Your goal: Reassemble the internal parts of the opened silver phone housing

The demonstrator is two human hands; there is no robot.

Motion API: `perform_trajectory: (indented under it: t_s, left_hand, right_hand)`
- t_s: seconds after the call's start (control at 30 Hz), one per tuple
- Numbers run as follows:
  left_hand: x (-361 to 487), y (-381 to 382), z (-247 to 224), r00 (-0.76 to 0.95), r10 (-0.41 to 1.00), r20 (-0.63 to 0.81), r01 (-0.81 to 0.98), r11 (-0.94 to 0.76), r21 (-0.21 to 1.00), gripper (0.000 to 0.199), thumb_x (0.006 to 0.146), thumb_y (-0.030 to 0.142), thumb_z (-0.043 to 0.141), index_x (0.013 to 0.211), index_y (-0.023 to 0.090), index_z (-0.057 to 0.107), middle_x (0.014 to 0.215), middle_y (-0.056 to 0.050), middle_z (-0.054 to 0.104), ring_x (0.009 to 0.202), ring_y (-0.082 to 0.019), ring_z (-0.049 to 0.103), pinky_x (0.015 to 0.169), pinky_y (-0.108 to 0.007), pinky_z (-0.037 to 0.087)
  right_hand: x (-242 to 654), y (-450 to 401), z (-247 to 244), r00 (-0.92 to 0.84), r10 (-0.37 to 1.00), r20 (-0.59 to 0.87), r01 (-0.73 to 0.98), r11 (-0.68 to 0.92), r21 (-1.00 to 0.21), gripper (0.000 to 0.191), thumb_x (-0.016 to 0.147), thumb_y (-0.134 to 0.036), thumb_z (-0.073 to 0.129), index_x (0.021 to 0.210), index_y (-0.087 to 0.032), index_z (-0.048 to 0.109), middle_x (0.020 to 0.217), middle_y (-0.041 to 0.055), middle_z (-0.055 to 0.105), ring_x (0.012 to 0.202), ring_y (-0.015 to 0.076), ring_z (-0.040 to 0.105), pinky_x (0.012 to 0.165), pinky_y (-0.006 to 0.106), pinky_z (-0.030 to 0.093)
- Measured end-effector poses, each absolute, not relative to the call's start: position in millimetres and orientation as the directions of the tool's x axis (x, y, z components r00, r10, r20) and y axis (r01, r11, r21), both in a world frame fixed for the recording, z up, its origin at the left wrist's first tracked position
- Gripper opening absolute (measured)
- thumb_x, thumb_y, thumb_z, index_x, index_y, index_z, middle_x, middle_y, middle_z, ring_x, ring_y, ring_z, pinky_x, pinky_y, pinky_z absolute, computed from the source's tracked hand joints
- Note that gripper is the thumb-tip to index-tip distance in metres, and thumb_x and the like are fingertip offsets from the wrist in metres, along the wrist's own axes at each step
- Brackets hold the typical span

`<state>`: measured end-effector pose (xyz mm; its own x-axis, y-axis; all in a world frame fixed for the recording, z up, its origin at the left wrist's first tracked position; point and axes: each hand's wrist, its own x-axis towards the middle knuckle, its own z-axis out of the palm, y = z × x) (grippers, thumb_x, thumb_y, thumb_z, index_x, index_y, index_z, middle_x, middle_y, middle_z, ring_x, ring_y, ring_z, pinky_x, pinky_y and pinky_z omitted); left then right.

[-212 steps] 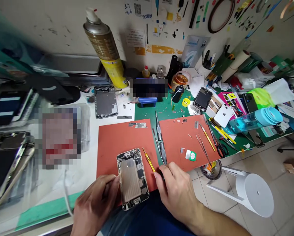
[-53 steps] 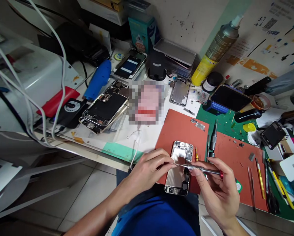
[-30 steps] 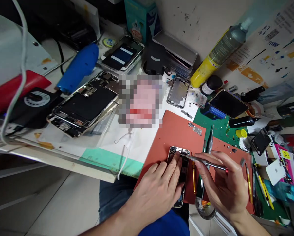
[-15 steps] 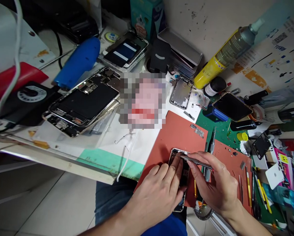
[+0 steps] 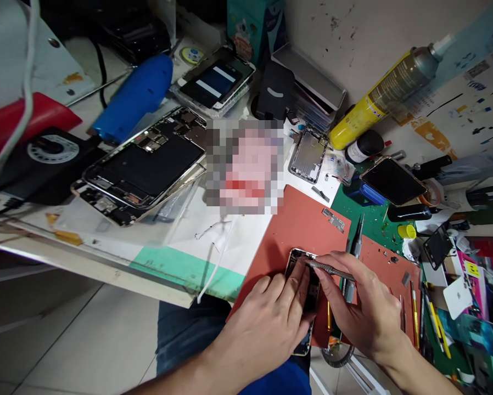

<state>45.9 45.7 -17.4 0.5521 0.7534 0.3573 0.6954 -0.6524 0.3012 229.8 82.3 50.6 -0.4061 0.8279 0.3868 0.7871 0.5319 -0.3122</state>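
Observation:
An opened phone [image 5: 302,346] with its inner parts exposed lies at the near edge of the red-brown mat [image 5: 280,225]. My left hand [image 5: 265,318] rests over it and holds it, fingertips near its far end and thumb across its lower part. A thin grey metal pry tool [image 5: 332,269] with a textured handle is pinched in my right hand [image 5: 365,310]. Its tip sits at the phone's far end, close to my left fingertips; the exact contact point is too small to make out. Much of the phone is hidden under my left hand.
Tweezers [image 5: 357,241] lie just beyond my right hand. A small metal plate [image 5: 333,220] sits on the mat. Opened phones [image 5: 147,164] stand to the left, a yellow spray can [image 5: 378,99] at the back. Pens and tools [image 5: 436,321] crowd the right side.
The camera view has shifted slightly. Both hands keep almost the same place on the phone, and the pry tool's tip stays at its far end.

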Motion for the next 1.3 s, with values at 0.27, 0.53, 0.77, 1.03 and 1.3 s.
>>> perform_trajectory:
  t_s: [0.27, 0.53, 0.77, 1.03, 1.3]
  left_hand:
    - [47, 45, -16, 0.565, 0.758, 0.326, 0.697, -0.650, 0.303, 0.045, 0.105, 0.042, 0.058, 0.127, 0.006, 0.075, 0.121, -0.020, 0.079, 0.100, -0.034, 0.070, 0.086, -0.046, 0.050]
    - [46, 46, -17, 0.565, 0.760, 0.321, 0.688, -0.649, 0.324, 0.044, 0.108, 0.041, 0.053, 0.126, 0.008, 0.075, 0.122, -0.017, 0.080, 0.102, -0.034, 0.070, 0.088, -0.046, 0.050]
    - [44, 40, -20, 0.498, 0.759, 0.419, 0.703, -0.636, 0.318, 0.042, 0.111, 0.034, 0.049, 0.127, 0.003, 0.072, 0.122, -0.020, 0.080, 0.101, -0.032, 0.070, 0.097, -0.046, 0.045]
    - [48, 44, -11, 0.579, 0.757, 0.303, 0.724, -0.648, 0.234, 0.048, 0.110, 0.040, 0.050, 0.134, 0.005, 0.071, 0.130, -0.020, 0.077, 0.102, -0.032, 0.069, 0.091, -0.044, 0.046]
    - [49, 45, -12, 0.567, 0.768, 0.296, 0.733, -0.635, 0.244, 0.049, 0.108, 0.045, 0.055, 0.131, 0.006, 0.074, 0.123, -0.019, 0.079, 0.105, -0.033, 0.069, 0.091, -0.044, 0.047]
  right_hand:
    - [224, 105, 68, -0.635, 0.721, 0.278, 0.721, 0.682, -0.120, 0.034, 0.104, -0.017, 0.070, 0.135, -0.023, 0.060, 0.090, 0.0009, 0.082, 0.067, 0.0167, 0.077, 0.060, 0.031, 0.061]
    - [215, 116, 75, -0.687, 0.681, 0.252, 0.680, 0.725, -0.106, 0.015, 0.107, -0.013, 0.063, 0.120, -0.020, 0.060, 0.082, 0.0009, 0.076, 0.061, 0.0141, 0.068, 0.053, 0.031, 0.049]
    - [216, 118, 73, -0.675, 0.701, 0.229, 0.693, 0.709, -0.129, 0.016, 0.106, -0.010, 0.059, 0.119, -0.018, 0.058, 0.087, 0.0041, 0.075, 0.068, 0.0164, 0.070, 0.056, 0.031, 0.051]
    - [215, 117, 74, -0.670, 0.705, 0.233, 0.686, 0.708, -0.168, 0.011, 0.104, -0.008, 0.062, 0.111, -0.016, 0.060, 0.084, 0.0051, 0.074, 0.063, 0.0147, 0.064, 0.056, 0.030, 0.048]
    - [213, 120, 74, -0.683, 0.683, 0.257, 0.674, 0.726, -0.137, 0.010, 0.103, -0.009, 0.065, 0.108, -0.016, 0.060, 0.076, 0.0023, 0.069, 0.059, 0.0145, 0.058, 0.055, 0.032, 0.044]
